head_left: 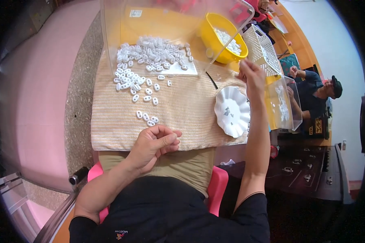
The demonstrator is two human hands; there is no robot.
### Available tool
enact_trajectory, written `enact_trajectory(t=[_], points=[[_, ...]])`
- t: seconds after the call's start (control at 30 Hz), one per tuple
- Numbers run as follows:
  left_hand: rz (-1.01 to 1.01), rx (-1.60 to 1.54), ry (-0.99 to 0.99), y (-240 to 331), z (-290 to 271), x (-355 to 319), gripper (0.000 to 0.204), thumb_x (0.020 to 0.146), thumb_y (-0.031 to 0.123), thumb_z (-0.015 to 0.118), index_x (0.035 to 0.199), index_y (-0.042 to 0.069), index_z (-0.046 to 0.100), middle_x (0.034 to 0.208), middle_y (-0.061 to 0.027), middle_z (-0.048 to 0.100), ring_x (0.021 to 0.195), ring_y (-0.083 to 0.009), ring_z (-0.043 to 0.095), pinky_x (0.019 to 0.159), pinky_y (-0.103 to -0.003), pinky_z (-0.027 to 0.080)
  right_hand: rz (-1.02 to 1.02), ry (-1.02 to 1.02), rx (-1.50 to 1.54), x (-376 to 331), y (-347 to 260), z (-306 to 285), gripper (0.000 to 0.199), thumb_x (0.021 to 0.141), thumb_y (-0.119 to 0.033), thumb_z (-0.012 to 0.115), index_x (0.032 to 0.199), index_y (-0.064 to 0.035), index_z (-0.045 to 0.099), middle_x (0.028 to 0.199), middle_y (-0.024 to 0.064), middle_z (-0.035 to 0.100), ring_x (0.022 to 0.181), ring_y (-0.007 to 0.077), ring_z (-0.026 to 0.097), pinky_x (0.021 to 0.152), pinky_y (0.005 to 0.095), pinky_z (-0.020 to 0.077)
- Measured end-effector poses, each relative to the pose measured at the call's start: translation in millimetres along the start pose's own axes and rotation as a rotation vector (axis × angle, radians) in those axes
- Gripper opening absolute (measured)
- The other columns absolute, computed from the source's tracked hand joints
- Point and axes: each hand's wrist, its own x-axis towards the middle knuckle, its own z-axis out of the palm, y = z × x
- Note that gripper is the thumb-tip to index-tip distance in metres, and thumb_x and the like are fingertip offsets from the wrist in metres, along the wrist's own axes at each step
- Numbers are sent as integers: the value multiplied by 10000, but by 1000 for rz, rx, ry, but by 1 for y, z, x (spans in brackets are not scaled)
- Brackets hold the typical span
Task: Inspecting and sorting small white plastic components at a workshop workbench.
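Observation:
My left hand (pixel 155 145) is near the towel's front edge, its thumb pressed to curled fingers; anything in that pinch is hidden. Just beyond it lie several small white oval pieces with two dark holes (pixel 145 116). More such pieces form a loose pile (pixel 152 54) at the mouth of a see-through plastic bin (pixel 166 24). My right hand (pixel 253 75) is raised at the far right with fingertips pinched beside a yellow basin (pixel 209 34); I cannot make out what they hold. Below that hand sits a white wavy-rimmed dish (pixel 239 103) with small grey bits.
A striped towel (pixel 182 109) covers the table. A thin black stick (pixel 211 80) lies by the dish. White pieces fill part of the basin; a white perforated basket (pixel 258 50) and a see-through box (pixel 295 103) stand to the right. Another person (pixel 316 95) works there.

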Motion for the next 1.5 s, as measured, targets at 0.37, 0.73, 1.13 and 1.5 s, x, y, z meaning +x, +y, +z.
enact_trajectory(t=[0.37, 0.73, 1.13, 1.5], points=[[11, -44, 32, 3, 1, -1, 84, 887, 59, 623, 948, 7, 600, 1055, -144, 622, 820, -136, 641, 747, -267, 571, -244, -132, -83, -7, 16, 44, 182, 876, -93, 648, 1012, 27, 663, 729, 30, 633, 582, 78, 572, 544, 219, 506], [15, -12, 41, 3, 0, -3, 102, 870, 66, 648, 949, 13, 609, 1041, -130, 633, 822, -127, 638, 740, -258, 568, -461, -266, -675, -26, 31, 129, 203, 798, -161, 651, 937, -16, 676, 872, 179, 658, 825, 361, 618, 759, 413, 484], [7, -30, 18, 3, -2, -2, 113, 867, 69, 653, 957, 18, 608, 1030, -122, 635, 826, -135, 637, 738, -269, 571, -515, -293, -1119, -6, 19, 160, 224, 835, -165, 587, 1019, -79, 682, 1043, 131, 619, 998, 340, 591, 842, 423, 474], [7, -34, 36, 2, -2, -3, 94, 875, 60, 642, 955, 23, 610, 1015, -111, 643, 810, -130, 640, 724, -262, 570, -407, -354, -1134, 15, 26, 168, 177, 827, -198, 567, 896, -100, 696, 959, 154, 628, 903, 351, 607, 779, 433, 486]])
